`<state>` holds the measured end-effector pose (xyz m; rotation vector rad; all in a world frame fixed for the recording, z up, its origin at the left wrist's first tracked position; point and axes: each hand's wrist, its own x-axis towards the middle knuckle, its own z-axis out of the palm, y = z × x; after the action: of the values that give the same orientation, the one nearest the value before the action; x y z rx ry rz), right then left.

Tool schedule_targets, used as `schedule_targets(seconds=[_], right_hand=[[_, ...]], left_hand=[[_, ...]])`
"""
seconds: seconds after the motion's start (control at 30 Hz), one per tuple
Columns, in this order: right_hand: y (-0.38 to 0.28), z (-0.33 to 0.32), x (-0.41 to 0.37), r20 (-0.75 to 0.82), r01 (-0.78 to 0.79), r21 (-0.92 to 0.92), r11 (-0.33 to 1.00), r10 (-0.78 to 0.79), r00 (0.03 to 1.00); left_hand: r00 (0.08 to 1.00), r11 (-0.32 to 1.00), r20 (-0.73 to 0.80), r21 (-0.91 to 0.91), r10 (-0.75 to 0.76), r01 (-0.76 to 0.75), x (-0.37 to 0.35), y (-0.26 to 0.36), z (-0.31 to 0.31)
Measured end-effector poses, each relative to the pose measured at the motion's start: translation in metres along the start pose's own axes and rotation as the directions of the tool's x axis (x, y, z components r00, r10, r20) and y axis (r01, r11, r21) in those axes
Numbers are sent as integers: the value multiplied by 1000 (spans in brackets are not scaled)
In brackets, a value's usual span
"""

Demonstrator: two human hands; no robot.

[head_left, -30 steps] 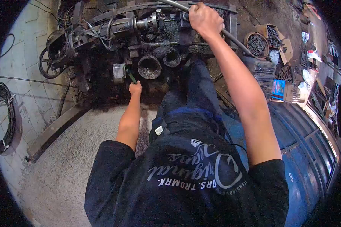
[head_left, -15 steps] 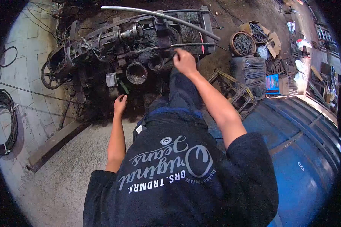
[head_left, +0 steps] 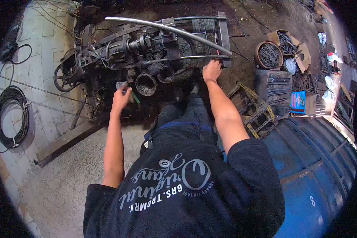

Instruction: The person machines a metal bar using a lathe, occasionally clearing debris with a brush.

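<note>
My left hand (head_left: 121, 98) is at the front of a dark, greasy machine (head_left: 158, 47), fingers bent against the lower edge of a small pale block (head_left: 121, 85). A green strip (head_left: 136, 98) hangs just right of it. At the machine's right end, my right hand (head_left: 212, 72) has its fingers bunched near the shiny lower rod (head_left: 198, 57); what they grip is hidden. A long, slightly bent metal tube (head_left: 174, 31) lies slantwise across the machine top, its right end above my right hand. Two round, cup-like openings, the larger one (head_left: 146, 84) on the left, face me between my hands.
To the right stand a round container of metal pieces (head_left: 269, 54), an open carton (head_left: 303, 55), a yellowish perforated metal frame (head_left: 261, 119) and a blue metal sheet (head_left: 305, 158). A black cable coil (head_left: 12, 117) and a long beam (head_left: 67, 144) lie left.
My left hand has moved up to the pale block. My right hand has shifted right along the machine to its end. The view has also shifted a little.
</note>
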<state>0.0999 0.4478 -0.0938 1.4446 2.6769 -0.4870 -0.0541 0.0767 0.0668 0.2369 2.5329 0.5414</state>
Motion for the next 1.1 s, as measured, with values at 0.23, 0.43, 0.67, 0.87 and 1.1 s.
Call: schedule_targets(seconds=[0.23,0.43,0.67,0.87,1.1], right_hand=[[8,6,5,62,18,148,989,-28,998],[39,-9,-9,-102,177,346,921,-151,983],[68,-72,-72,99,17,407,913,-63,993],[88,-66,-128,52,6,306,952,-23,998],[-1,-81,-229,44,-56,417,907,42,998]], left_hand=[[993,993,-25,-35,113,-114,0,56,-7],[978,982,-137,-83,155,-168,17,47,-8],[959,968,-206,-119,194,-221,44,41,-33],[961,959,-184,-154,207,-236,61,4,-54],[886,895,-361,-226,289,-385,77,-110,-108]])
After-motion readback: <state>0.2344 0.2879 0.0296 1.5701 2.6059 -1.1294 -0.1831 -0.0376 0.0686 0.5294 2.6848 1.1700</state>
